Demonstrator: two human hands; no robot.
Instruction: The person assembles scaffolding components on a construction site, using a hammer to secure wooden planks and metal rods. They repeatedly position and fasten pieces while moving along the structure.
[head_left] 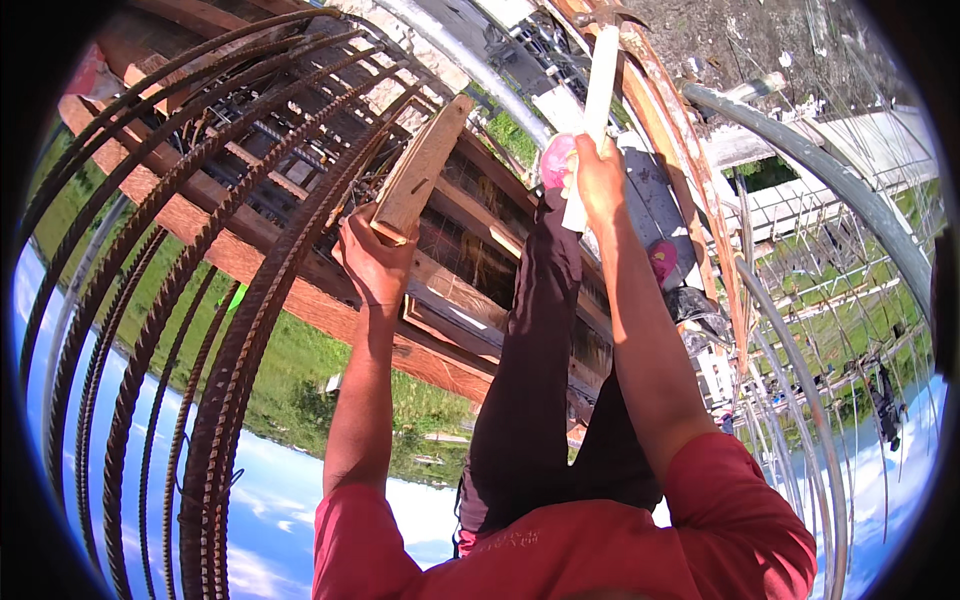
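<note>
Outdoors in strong sun, high over green ground [290, 375], with blue sky [285, 515] along the lower rim of the view. Spread below on the left, a lattice of reddish timbers [325, 308], probably formwork; curving past them, ribbed steel rebar [262, 300], bent at least partly by the fisheye lens. Over to the right, a grey metal pipe [860, 180].

Gripped in the left hand [378, 258]: a short wooden board [425, 165], closed in the fingers at its near end and slanting up and away to the right. Held by that end, presumably to leave most of the length clear of the fingers. Marked on its face by a dark spot, too small to tell as nail, hole or stain. Impossible to tell whether touching the timbers behind or simply held in front of them.

Gripped in the right hand [600, 185]: a pale-handled hammer [602, 85], clasped in a closed fist low on the handle, with the butt showing beneath and the dark head uppermost, away from the body. Held low, likely for reach and leverage, and well apart from the board.

Showing to either side of the right wrist, pink footwear [558, 160] below dark trousers [520, 400], set apart, probably for balance. Just beside the lower foot, a dark bundle [700, 312], too jumbled to name.
</note>
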